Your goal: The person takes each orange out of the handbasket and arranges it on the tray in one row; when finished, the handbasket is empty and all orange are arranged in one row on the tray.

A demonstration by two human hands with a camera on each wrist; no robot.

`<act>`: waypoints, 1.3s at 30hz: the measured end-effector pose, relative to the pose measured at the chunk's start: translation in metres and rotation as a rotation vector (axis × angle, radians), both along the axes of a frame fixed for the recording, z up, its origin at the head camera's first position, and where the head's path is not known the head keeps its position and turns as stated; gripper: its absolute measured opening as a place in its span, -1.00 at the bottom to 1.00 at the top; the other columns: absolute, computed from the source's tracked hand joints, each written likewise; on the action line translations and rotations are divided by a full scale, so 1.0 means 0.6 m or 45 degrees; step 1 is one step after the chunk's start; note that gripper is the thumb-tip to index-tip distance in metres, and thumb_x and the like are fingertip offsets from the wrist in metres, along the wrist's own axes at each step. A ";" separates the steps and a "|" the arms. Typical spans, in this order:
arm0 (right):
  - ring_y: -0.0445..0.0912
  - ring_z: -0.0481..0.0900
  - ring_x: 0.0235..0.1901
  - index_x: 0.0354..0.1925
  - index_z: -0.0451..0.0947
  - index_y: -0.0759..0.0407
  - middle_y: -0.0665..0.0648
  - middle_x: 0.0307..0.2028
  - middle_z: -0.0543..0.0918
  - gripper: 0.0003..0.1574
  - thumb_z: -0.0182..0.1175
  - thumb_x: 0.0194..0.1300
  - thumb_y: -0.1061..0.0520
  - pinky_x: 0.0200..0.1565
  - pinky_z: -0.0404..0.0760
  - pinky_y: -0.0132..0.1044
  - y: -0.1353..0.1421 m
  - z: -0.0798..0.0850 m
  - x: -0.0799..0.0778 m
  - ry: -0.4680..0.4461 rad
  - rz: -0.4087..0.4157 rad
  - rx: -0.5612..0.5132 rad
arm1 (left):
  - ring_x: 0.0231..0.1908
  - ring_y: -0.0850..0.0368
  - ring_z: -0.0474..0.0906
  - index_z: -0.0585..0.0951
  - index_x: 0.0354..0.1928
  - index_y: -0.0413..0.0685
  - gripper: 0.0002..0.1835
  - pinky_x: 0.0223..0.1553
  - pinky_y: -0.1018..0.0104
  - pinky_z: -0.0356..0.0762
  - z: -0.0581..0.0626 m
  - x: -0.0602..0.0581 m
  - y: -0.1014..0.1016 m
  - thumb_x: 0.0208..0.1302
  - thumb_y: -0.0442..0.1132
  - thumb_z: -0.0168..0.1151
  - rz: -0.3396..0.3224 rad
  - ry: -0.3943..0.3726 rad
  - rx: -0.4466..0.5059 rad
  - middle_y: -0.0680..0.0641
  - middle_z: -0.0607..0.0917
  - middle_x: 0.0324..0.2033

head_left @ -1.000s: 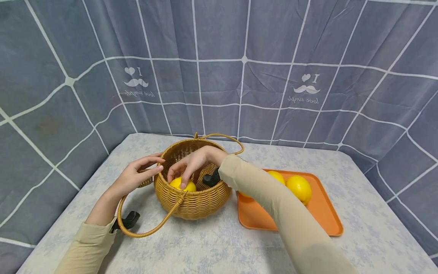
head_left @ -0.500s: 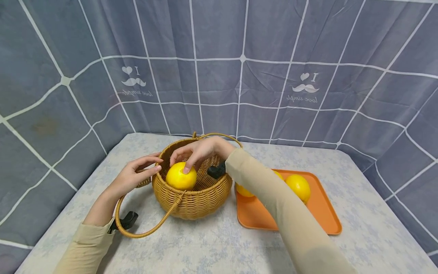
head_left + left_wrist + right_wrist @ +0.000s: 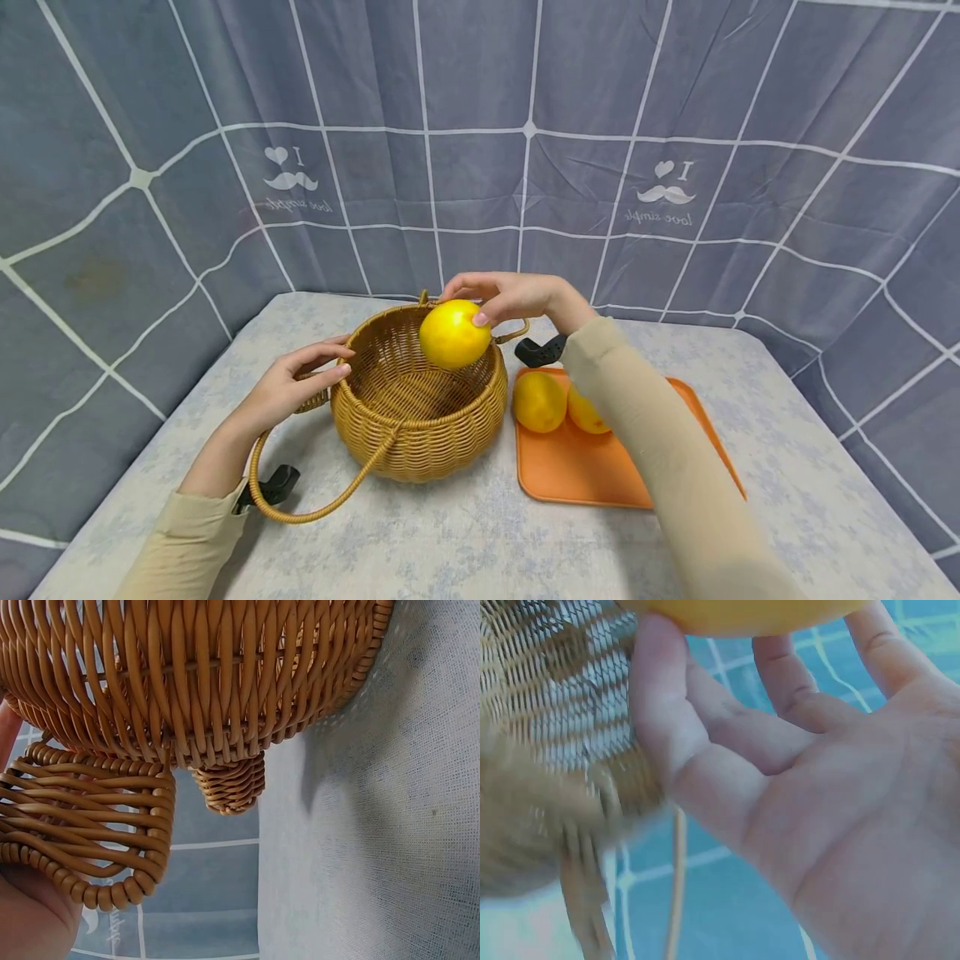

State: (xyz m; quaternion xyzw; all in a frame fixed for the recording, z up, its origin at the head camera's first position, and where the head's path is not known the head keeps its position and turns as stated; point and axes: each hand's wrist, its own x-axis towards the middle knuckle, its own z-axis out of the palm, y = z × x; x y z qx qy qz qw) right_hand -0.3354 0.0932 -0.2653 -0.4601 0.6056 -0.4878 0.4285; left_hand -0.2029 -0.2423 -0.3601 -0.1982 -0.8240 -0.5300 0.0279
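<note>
A round, smooth yellow fruit (image 3: 454, 334) hangs over the right part of the wicker basket's (image 3: 423, 450) opening. My right hand (image 3: 517, 297) pinches it from above and the right, with the thumb on its near side. In the right wrist view the underside of the yellow fruit (image 3: 757, 618) shows above the fingertips. My left hand (image 3: 288, 387) rests at the basket's left rim, thumb and fingers extended and apart. A woven tab (image 3: 112, 825) on the basket's side crosses in front of that hand in the left wrist view. Bare woven bottom shows inside the basket.
An orange tray (image 3: 577, 475) stands right of the basket. Two yellow fruits (image 3: 539, 402) are visible on it, and my right sleeve covers part of it. The basket's looped handle (image 3: 330, 510) hangs down at front left. A grey checked curtain (image 3: 480, 183) stands behind the table.
My right hand has lifted the yellow fruit up out of the basket and carried it right, over the far right rim. My left hand has stayed at the rim.
</note>
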 end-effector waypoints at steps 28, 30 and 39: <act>-0.10 0.51 -0.04 0.22 0.26 0.07 0.07 0.07 0.43 -0.46 -0.28 0.39 0.43 0.01 0.52 -0.23 0.472 -0.115 0.105 -0.085 -0.607 -0.519 | 0.17 0.44 0.28 0.51 0.10 -0.27 -0.63 -0.05 0.52 0.43 -0.002 -0.003 0.000 0.35 -0.18 0.14 0.003 0.022 -0.011 -0.13 0.30 0.32; -0.11 0.51 -0.03 0.22 0.27 0.05 0.05 0.08 0.43 -0.44 -0.32 0.39 0.45 0.02 0.52 -0.23 0.497 -0.133 0.122 -0.079 -0.685 -0.517 | 0.17 0.45 0.28 0.51 0.10 -0.26 -0.63 -0.05 0.52 0.44 -0.001 -0.003 0.000 0.36 -0.18 0.14 0.006 0.025 -0.017 -0.13 0.30 0.32; -0.19 0.52 -0.08 0.17 0.30 -0.05 -0.05 0.05 0.43 -0.43 -0.25 0.38 0.45 -0.05 0.54 -0.32 0.570 -0.201 0.182 0.020 -1.014 -0.380 | 0.20 0.46 0.25 0.50 0.10 -0.28 -0.63 -0.03 0.55 0.40 -0.004 -0.005 -0.001 0.35 -0.20 0.14 -0.003 0.038 -0.009 -0.14 0.32 0.31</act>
